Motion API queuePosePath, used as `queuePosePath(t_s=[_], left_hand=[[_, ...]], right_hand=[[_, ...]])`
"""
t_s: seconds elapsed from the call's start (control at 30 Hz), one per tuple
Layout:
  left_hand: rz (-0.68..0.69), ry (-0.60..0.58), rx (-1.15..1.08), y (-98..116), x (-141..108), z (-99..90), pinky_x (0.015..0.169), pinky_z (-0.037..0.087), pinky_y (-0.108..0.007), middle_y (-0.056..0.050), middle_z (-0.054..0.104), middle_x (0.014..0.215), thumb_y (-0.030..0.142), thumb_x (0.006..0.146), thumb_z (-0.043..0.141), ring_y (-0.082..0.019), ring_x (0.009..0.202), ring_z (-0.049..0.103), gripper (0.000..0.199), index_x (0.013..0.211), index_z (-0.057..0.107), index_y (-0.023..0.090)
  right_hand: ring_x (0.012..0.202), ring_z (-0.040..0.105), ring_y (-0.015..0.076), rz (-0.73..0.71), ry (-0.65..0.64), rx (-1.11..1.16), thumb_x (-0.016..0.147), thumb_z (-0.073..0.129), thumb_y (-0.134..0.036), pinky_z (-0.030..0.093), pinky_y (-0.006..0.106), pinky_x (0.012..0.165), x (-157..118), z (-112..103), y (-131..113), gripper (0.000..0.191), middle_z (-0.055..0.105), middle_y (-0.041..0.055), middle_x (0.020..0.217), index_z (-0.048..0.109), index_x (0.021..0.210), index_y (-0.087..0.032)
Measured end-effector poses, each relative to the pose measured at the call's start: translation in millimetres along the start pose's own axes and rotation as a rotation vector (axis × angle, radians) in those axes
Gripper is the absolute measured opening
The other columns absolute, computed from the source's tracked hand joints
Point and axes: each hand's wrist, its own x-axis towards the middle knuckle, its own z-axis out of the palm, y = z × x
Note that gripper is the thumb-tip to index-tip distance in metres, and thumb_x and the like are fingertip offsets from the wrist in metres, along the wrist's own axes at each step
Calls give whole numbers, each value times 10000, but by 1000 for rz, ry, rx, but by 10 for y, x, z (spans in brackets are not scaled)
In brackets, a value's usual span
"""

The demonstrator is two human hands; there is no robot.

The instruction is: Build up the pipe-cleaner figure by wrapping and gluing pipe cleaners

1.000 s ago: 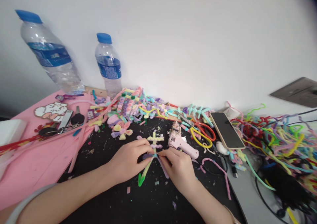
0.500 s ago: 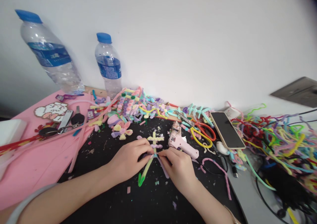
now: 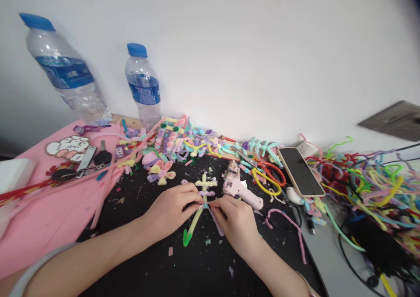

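A fuzzy pipe-cleaner figure [image 3: 205,187] lies on the black work surface [image 3: 157,268], with yellow and lilac crosspieces on a pale yellow stem. One light green leg ends in a bright green tip [image 3: 187,237]; a lilac leg [image 3: 216,221] slants under my right hand. My left hand [image 3: 179,205] pinches the left side of the light blue join [image 3: 206,205]. From the other side, my right hand [image 3: 234,218] has thumb and forefinger closed on the same join. The fingertips of both hands nearly meet there.
A pink glue gun [image 3: 241,190] and yellow-and-red scissors [image 3: 269,179] lie right of the figure. Beyond them are a phone [image 3: 302,172] and tangled pipe cleaners [image 3: 370,187]. Two bottles [image 3: 144,87] stand by the wall. A pink mat [image 3: 49,218] covers the left.
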Motion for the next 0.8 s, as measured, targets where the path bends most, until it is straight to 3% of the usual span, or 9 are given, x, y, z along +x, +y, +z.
queuePosePath(t_s=[0.8], left_hand=[[-10,12,19,1,5,20,757,439,-250,-4,650,891,151,856,578,-149,833,608,116,838,684,195]], right_hand=[[639,628,142,3,-8,12,883,535,-162,379,226,584,-2,-3,8,156,678,6,724,671,819,-203]])
